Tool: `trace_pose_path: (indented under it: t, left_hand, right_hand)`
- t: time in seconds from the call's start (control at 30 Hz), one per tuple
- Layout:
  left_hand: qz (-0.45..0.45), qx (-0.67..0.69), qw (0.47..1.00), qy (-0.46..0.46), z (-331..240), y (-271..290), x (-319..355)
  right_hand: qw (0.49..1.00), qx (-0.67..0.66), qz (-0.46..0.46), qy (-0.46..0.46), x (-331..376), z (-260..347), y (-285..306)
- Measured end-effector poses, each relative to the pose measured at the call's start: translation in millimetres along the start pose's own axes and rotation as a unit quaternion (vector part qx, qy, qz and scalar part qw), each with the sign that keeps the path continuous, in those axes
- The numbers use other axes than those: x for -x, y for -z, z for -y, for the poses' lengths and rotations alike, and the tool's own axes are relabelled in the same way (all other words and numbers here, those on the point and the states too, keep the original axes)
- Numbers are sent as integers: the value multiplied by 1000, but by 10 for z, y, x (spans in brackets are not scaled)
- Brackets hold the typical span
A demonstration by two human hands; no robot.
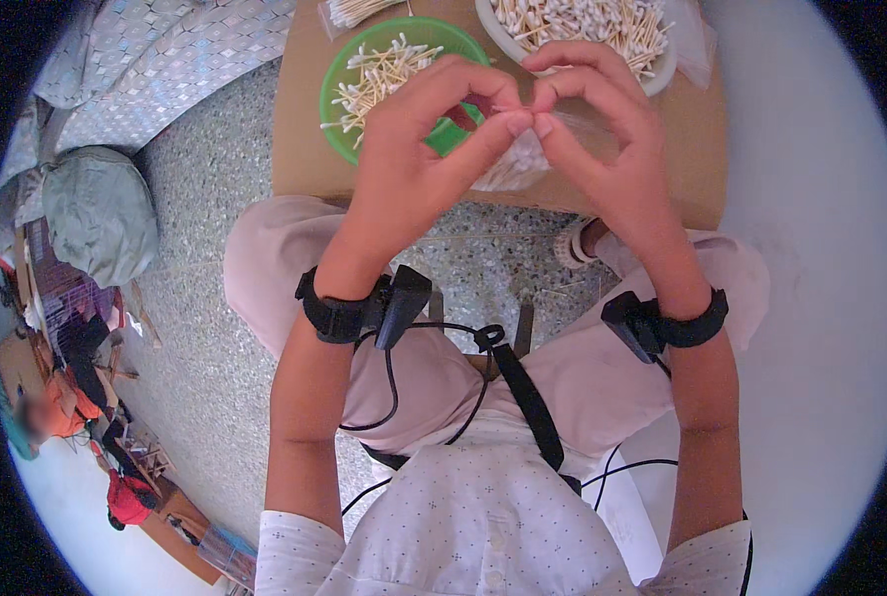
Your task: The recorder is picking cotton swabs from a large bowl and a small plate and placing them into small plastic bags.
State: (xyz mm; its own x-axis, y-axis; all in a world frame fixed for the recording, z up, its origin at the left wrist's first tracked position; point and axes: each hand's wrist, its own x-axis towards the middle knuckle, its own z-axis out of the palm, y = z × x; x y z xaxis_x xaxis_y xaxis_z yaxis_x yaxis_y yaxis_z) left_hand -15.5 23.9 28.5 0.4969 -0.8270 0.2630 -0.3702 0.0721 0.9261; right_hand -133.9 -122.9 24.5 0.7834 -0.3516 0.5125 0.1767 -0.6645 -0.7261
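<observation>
My left hand and my right hand meet over the near part of a cardboard surface. Thumb and fingertips of each are pinched together, the two pinches almost touching. From them hangs a small clear plastic bag, its upper edge between my fingertips. White cotton swab tips show blurrily through the plastic. Behind my left hand sits a green bowl with loose cotton swabs in it. A white bowl heaped with more cotton swabs stands beyond my right hand.
The brown cardboard spans the area before my knees. A bundle of swabs lies at its far edge, and clear plastic lies right of the white bowl. A grey-green bag rests on the speckled floor at left. A white wall rises at right.
</observation>
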Motion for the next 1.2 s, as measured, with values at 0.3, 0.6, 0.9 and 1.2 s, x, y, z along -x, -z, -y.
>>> trace_pose_path:
  t: [0.3, 0.6, 0.9, 1.2]
  left_hand:
    - [-20, 31, 999, -19, 47, -10, -30]
    - [32, -9, 999, -38, 30, 167, -42]
    - [-26, 90, 996, 11, 18, 379, 1]
    - [18, 96, 994, 48, 19, 161, -2]
  right_hand:
    - [999, 22, 28, 16, -49, -17, 74]
    - [998, 46, 33, 36, -58, 11, 77]
    - [999, -13, 16, -28, 150, -234, 267]
    - [997, 71, 30, 24, 122, -46, 209]
